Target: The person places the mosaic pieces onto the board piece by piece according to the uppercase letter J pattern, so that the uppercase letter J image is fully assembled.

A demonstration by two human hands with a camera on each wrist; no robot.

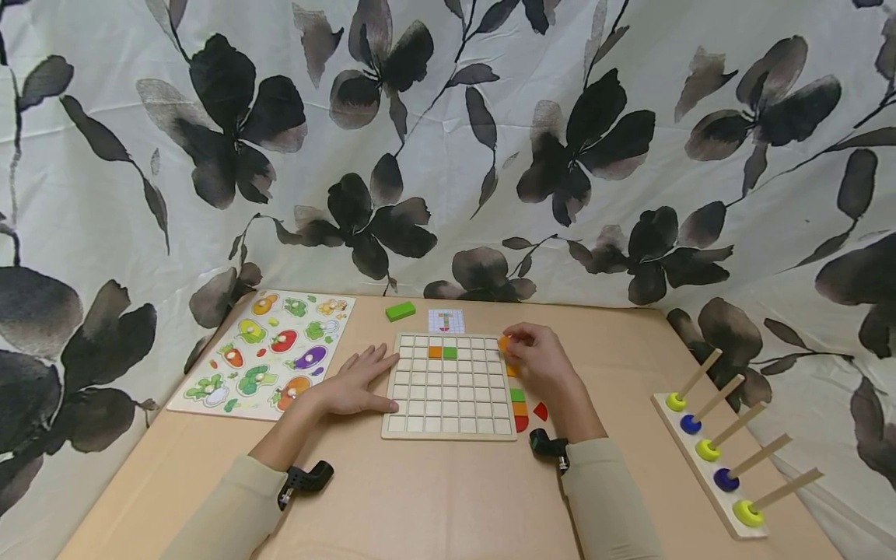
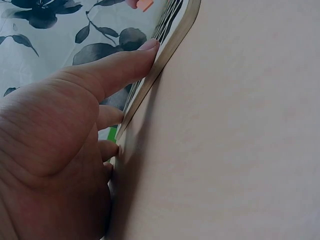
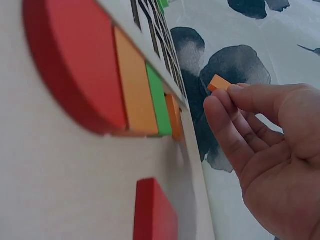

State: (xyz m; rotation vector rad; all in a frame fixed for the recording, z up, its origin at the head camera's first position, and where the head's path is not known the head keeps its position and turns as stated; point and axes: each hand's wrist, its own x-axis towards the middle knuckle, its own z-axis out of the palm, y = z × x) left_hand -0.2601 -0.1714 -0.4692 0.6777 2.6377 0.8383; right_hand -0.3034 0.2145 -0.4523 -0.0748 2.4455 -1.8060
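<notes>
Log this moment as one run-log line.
left hand: touches left edge of grid board | right hand: pinches orange block | on board: orange square beside green square

Flower-patterned cloth [image 1: 483, 257] hangs behind the pale brown table [image 1: 434, 498].

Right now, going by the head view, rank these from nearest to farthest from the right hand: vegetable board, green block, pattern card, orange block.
1. Orange block, pinched in the right hand.
2. Pattern card, beyond the grid board.
3. Green block, left of the card.
4. Vegetable board, far left.
</notes>
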